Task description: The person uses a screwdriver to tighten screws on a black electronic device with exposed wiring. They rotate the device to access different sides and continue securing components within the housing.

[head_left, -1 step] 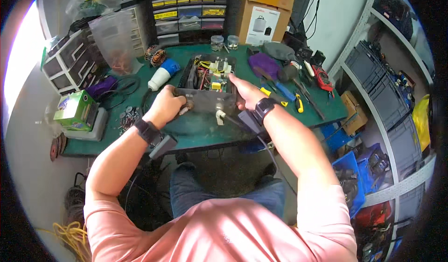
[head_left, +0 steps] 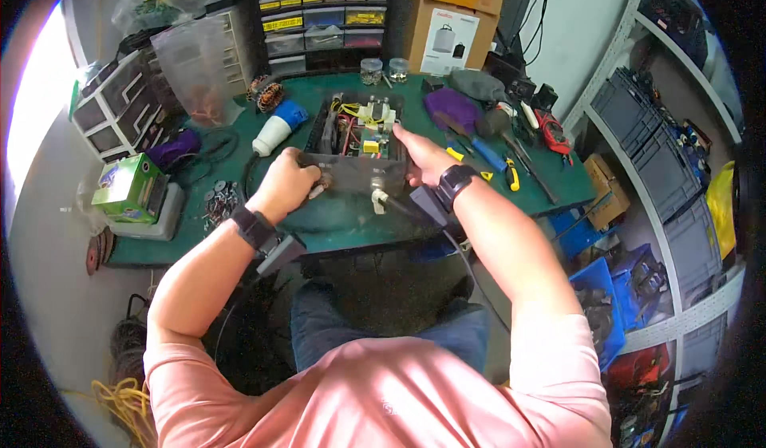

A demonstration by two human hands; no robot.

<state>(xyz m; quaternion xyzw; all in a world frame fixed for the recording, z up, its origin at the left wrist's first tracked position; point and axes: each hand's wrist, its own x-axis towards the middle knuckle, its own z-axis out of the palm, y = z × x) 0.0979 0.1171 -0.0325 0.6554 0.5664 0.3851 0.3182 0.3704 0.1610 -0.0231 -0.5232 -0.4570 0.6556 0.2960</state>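
Note:
An open-topped dark electronics case [head_left: 347, 175] stands on the green workbench in front of me, with its front panel facing me. Yellow and red wires [head_left: 351, 114] and a circuit board with a yellow component [head_left: 371, 146] show inside. My left hand [head_left: 286, 186] is closed around the left front corner, beside a round fitting on the panel. At the right side, my right hand [head_left: 424, 159] grips the wall, thumb on the upper edge and other fingers partly hidden. A pale cable connector [head_left: 380, 198] projects from the front panel, its dark cable running right.
A white-and-blue plug [head_left: 279, 129] lies left of the case, near loose screws [head_left: 222, 202]. On the right are a purple cloth [head_left: 451, 110], a yellow-black tool [head_left: 511, 177] and a red meter [head_left: 550, 131]. Small drawers [head_left: 325, 43] and a cardboard box [head_left: 456, 29] stand behind.

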